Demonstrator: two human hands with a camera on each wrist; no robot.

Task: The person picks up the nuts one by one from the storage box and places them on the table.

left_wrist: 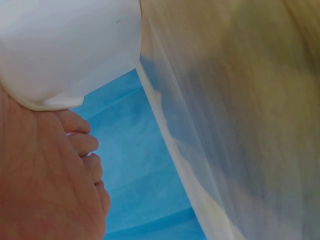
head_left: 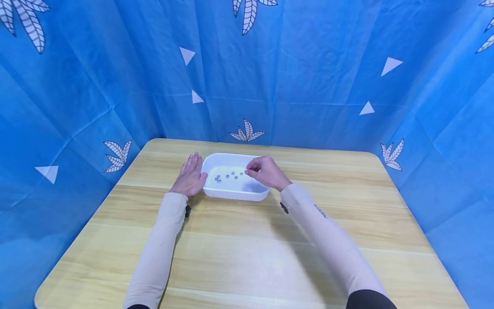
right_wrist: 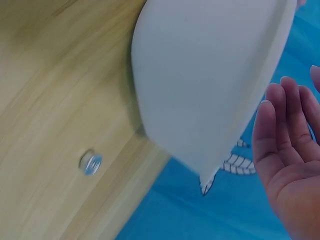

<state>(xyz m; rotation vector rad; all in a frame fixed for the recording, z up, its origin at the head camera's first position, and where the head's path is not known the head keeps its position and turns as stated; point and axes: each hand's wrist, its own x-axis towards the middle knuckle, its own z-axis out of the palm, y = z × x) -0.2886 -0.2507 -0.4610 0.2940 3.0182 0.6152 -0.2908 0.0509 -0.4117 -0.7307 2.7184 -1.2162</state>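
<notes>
A white plastic tub (head_left: 235, 196) stands near the far side of the table, with several small metal nuts (head_left: 227, 176) scattered on its floor. My left hand (head_left: 189, 176) lies at the tub's left end, fingers straight, the thumb side against the rim. Over the tub's right part is my right hand (head_left: 266, 171), its thumb and forefinger brought close together beside one of the nuts. I cannot tell whether anything is between those fingertips. A single shiny metal piece (right_wrist: 90, 162), like a nut, rests on the table outside the tub in the right wrist view.
The wooden table (head_left: 231, 240) spreads in front of the tub and to both sides. A blue curtain (head_left: 308, 77) with leaf and triangle prints hangs around its back and sides. Light sleeves cover both forearms.
</notes>
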